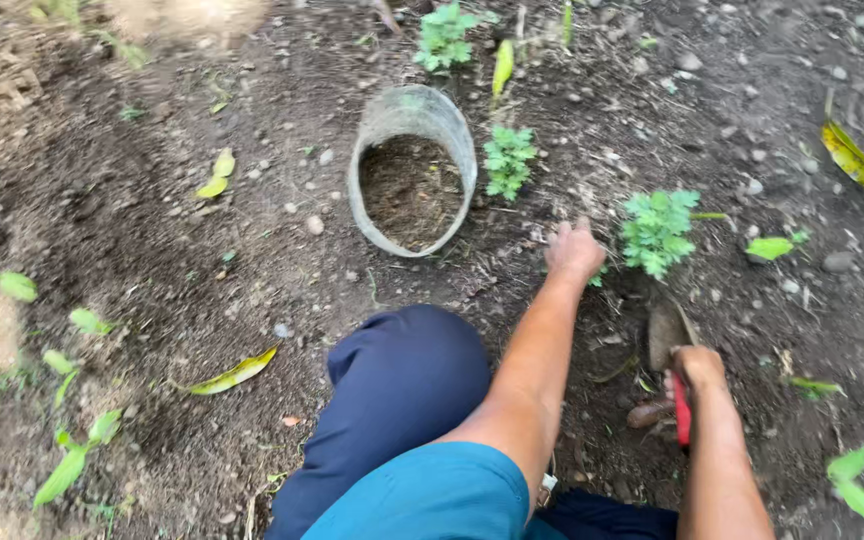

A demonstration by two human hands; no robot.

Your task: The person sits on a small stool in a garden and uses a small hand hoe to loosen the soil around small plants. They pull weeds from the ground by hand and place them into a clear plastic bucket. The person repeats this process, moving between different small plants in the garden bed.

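Dark, crumbly soil (152, 230) fills the frame, and the left hand (574, 250) sits right of centre, fingers curled together and pressed into the ground just beside a leafy green seedling (658, 230). Lower right, the right hand (697, 366) is wrapped tight around a red-handled trowel (668, 360), its muddy blade lying on the earth above the fist. Up at top centre, a grey bucket (367, 150) lies tipped, dirt inside. Two more seedlings (508, 158) stand beside it. Blue-trousered knee (402, 380) at bottom centre.
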